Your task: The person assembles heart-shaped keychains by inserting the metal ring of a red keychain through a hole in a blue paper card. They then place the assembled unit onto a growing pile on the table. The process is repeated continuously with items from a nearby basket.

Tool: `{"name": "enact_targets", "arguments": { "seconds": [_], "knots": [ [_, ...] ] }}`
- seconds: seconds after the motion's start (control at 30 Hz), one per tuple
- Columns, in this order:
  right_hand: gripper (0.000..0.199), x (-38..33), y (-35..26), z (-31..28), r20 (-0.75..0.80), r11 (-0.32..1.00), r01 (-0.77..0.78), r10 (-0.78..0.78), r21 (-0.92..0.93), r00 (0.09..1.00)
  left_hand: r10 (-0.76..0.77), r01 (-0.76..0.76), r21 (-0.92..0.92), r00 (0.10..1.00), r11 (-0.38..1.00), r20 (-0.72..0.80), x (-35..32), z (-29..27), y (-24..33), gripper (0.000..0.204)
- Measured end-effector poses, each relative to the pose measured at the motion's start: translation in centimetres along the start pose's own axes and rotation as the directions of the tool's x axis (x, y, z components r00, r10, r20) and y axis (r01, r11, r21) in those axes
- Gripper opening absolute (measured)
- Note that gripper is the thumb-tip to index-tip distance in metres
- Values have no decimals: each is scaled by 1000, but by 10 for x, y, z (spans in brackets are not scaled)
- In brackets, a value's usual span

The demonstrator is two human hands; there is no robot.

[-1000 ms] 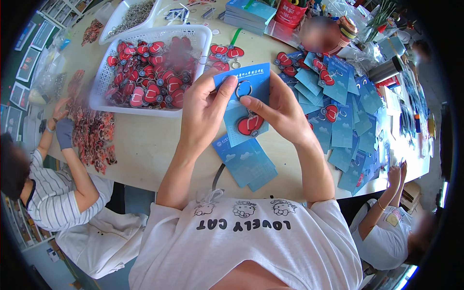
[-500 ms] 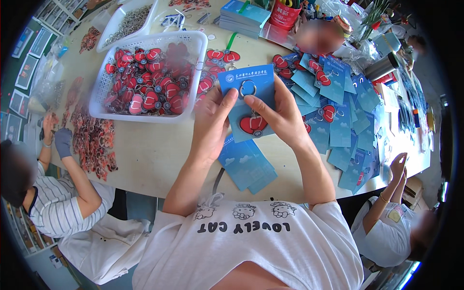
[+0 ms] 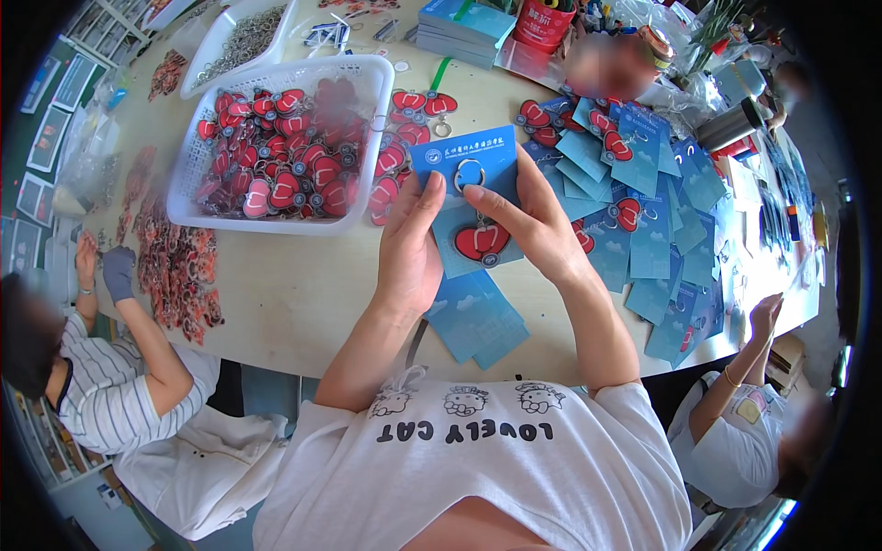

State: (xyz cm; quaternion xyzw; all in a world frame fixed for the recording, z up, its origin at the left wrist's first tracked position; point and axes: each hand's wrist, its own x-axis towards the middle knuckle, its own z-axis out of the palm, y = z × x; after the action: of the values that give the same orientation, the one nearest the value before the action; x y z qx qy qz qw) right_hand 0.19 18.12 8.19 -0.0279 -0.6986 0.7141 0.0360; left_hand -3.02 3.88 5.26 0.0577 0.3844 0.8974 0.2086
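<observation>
I hold a blue backing card (image 3: 499,163) upright in front of me, above the table. A keychain lies against its face: a metal split ring (image 3: 469,174) near the top and a red, lobed charm (image 3: 481,242) hanging below it. My left hand (image 3: 410,246) is closed on the card's left edge, thumb on the front. My right hand (image 3: 540,219) grips the right edge, its thumb tip at the bottom of the ring. The fingers behind the card are hidden. Beneath it, loose blue cards (image 3: 473,317) lie overlapping on the table.
A white basket (image 3: 266,223) of red keychains stands left, before a white tray of metal rings (image 3: 243,50). Carded keychains (image 3: 643,230) spread out at right. A card stack (image 3: 464,35) and red container (image 3: 544,26) stand behind. Co-workers sit on both sides, one with a grey glove (image 3: 119,273).
The card and both hands have shifted slightly left, and the charm sits a little lower. The hands of the co-worker at right have moved slightly.
</observation>
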Motion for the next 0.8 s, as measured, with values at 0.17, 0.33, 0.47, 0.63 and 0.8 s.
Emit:
{"name": "enact_targets", "arguments": {
  "seconds": [0.17, 0.33, 0.47, 0.63, 0.8],
  "knots": [
    [65, 4, 8, 10, -161, 632, 380, -629, -675, 760, 129, -125, 103, 991, 987, -37, 2, 9, 1, 28],
    [42, 1, 0, 7, 135, 217, 445, -761, -869, 634, 228, -224, 102, 973, 969, -28, 1, 8, -3, 30],
    [33, 2, 5, 9, 137, 228, 463, -764, -857, 630, 329, -328, 184, 944, 927, 25, -1, 7, -5, 29],
    [30, 3, 4, 12, 134, 245, 496, -781, -833, 610, 391, -386, 288, 919, 876, 44, 0, 5, -6, 28],
    [27, 4, 4, 13, 127, 298, 513, -758, -805, 639, 402, -397, 331, 914, 856, 55, -1, 4, -8, 23]
  ]
}}
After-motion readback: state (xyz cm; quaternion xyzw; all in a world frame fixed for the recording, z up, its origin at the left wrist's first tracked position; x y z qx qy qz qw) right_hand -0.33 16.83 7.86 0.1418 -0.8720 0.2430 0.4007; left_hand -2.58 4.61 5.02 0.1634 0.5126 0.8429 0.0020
